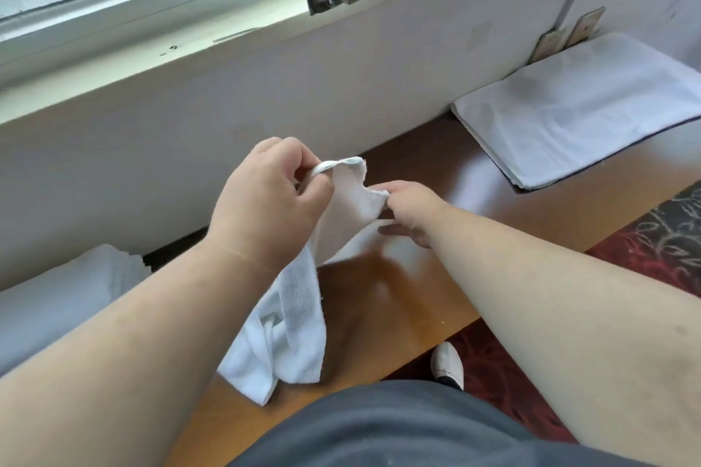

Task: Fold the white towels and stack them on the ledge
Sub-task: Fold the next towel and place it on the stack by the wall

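A limp white terry towel hangs crumpled above the glossy brown wooden table, its hemmed upper edge stretched between both hands: the left hand pinches one corner, the right hand grips the edge just beside it. A flat folded white towel lies far right on the table, a rolled white cloth left.

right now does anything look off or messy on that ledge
Nothing damaged or spilled. The only untidy thing is the towel that both hands hold by its top edge: it hangs crumpled, its lower end bunched on the wooden ledge. The folded towel far right lies flat.
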Motion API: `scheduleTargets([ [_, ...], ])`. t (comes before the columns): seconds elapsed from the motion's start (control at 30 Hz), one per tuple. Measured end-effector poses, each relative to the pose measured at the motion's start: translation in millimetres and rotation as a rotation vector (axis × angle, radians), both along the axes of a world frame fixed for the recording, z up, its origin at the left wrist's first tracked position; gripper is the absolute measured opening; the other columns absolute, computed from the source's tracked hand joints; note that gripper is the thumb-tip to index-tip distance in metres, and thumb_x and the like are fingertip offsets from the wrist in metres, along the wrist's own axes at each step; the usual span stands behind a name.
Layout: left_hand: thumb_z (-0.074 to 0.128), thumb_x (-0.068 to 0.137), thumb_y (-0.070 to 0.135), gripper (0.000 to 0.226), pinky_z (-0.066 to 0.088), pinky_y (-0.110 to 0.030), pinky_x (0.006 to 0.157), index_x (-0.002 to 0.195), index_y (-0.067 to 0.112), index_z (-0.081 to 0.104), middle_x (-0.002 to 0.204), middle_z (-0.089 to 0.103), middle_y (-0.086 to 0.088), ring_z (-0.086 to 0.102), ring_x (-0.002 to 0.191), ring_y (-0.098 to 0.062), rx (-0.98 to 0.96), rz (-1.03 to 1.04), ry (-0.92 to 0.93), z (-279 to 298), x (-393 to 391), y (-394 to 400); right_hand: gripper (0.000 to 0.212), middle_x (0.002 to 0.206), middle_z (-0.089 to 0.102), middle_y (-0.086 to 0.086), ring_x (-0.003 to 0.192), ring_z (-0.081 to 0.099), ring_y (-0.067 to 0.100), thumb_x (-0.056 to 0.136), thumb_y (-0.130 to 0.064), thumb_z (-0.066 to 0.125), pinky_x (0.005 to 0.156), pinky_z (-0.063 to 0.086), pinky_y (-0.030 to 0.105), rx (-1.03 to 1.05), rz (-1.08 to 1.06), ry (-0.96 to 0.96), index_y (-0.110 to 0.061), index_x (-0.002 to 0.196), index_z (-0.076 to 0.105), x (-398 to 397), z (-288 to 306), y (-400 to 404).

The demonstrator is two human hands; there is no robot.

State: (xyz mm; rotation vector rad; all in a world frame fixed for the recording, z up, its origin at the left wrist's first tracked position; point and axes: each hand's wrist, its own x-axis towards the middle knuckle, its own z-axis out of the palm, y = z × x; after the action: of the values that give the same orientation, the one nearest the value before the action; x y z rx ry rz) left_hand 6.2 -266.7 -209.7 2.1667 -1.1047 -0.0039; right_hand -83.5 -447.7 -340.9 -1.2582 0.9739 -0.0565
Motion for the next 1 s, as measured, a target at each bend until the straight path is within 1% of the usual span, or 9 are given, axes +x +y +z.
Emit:
scheduleTargets([
  [0.1, 0.05, 0.077, 0.042, 0.012, 0.042, -0.025, 0.057, 0.074, 0.031, 0.051, 0.078, 0.053, 0.013, 0.051, 0.076, -0.003, 0.076, -0.033, 0.013, -9, -22, -20, 0.016, 0.083, 0.074, 0.009, 0.072, 0.071, 0.023, 0.094, -0.011, 0.059, 0.069, 0.059, 0.041, 0.213, -0.164, -0.153, -0.007, 0.106, 0.07, 22, 15, -39],
  [0.17, 0.049, 0.078, 0.047, 0.014, 0.039, -0.025, 0.053, 0.076, 0.033, 0.047, 0.075, 0.055, 0.014, 0.051, 0.074, -0.003, 0.16, -0.07, 0.035, -21, -37, -36, 0.014, 0.073, 0.072, 0.006, 0.064, 0.07, 0.021, 0.093, -0.012, 0.061, 0.066, 0.058, 0.038, 0.212, -0.161, -0.187, -0.005, 0.102, 0.069, 33, 22, -64],
  [0.3, 0.049, 0.085, 0.049, 0.013, 0.034, -0.02, 0.05, 0.085, 0.044, 0.037, 0.073, 0.056, 0.017, 0.054, 0.065, -0.004, 0.284, -0.098, 0.194, -59, -67, -80, 0.021, 0.09, 0.071, 0.011, 0.075, 0.067, 0.025, 0.095, -0.014, 0.058, 0.072, 0.058, 0.038, 0.15, 0.0, -0.134, -0.009, 0.111, 0.07, 54, 24, -108],
  [0.47, 0.046, 0.093, 0.044, 0.014, 0.043, -0.025, 0.055, 0.09, 0.031, 0.043, 0.077, 0.058, 0.008, 0.056, 0.069, -0.011, 0.315, -0.059, 0.436, -108, -101, -158, 0.023, 0.081, 0.067, 0.004, 0.061, 0.065, 0.016, 0.094, -0.007, 0.052, 0.055, 0.052, 0.024, 0.069, 0.085, -0.049, -0.016, 0.105, 0.07, 68, 6, -164],
  [0.6, 0.047, 0.097, 0.034, 0.014, 0.047, -0.022, 0.072, 0.109, 0.033, 0.054, 0.102, 0.063, 0.013, 0.059, 0.086, -0.012, 0.386, -0.181, 0.798, -134, -113, -203, 0.028, 0.112, 0.071, 0.011, 0.097, 0.069, 0.027, 0.094, -0.007, 0.054, 0.086, 0.056, 0.039, 0.008, 0.08, 0.038, -0.014, 0.117, 0.069, 62, -28, -206],
  [0.67, 0.049, 0.097, 0.034, 0.025, 0.044, -0.017, 0.077, 0.121, 0.039, 0.054, 0.117, 0.059, 0.019, 0.058, 0.099, -0.006, 0.439, -0.177, 0.946, -147, -109, -207, 0.03, 0.112, 0.069, 0.011, 0.096, 0.067, 0.027, 0.093, -0.008, 0.052, 0.089, 0.053, 0.038, -0.044, 0.086, 0.123, -0.011, 0.121, 0.065, 55, -49, -225],
  [0.73, 0.05, 0.097, 0.035, 0.031, 0.043, -0.014, 0.071, 0.128, 0.039, 0.05, 0.122, 0.056, 0.018, 0.058, 0.096, -0.005, 0.487, -0.115, 1.01, -161, -101, -196, 0.029, 0.108, 0.063, 0.009, 0.094, 0.061, 0.026, 0.094, -0.01, 0.051, 0.084, 0.046, 0.032, -0.136, 0.14, 0.261, -0.013, 0.121, 0.061, 48, -71, -241],
  [0.87, 0.047, 0.099, 0.038, 0.032, 0.038, -0.015, 0.055, 0.13, 0.035, 0.048, 0.109, 0.054, 0.019, 0.054, 0.077, -0.002, 0.552, 0.22, 1.096, -182, -72, -140, 0.042, 0.134, 0.056, 0.018, 0.12, 0.054, 0.035, 0.094, -0.019, 0.05, 0.093, 0.044, 0.03, -0.48, 0.257, 0.509, -0.007, 0.133, 0.056, 35, -98, -238],
  [1.0, 0.053, 0.097, 0.03, 0.032, 0.041, -0.02, 0.067, 0.129, 0.025, 0.052, 0.097, 0.057, 0.016, 0.055, 0.077, -0.006, 0.559, 0.551, 0.956, -197, -37, -65, 0.048, 0.138, 0.054, 0.007, 0.122, 0.054, 0.028, 0.091, -0.027, 0.053, 0.103, 0.044, 0.036, -0.642, 0.509, 0.286, -0.02, 0.139, 0.052, 42, -102, -157],
])
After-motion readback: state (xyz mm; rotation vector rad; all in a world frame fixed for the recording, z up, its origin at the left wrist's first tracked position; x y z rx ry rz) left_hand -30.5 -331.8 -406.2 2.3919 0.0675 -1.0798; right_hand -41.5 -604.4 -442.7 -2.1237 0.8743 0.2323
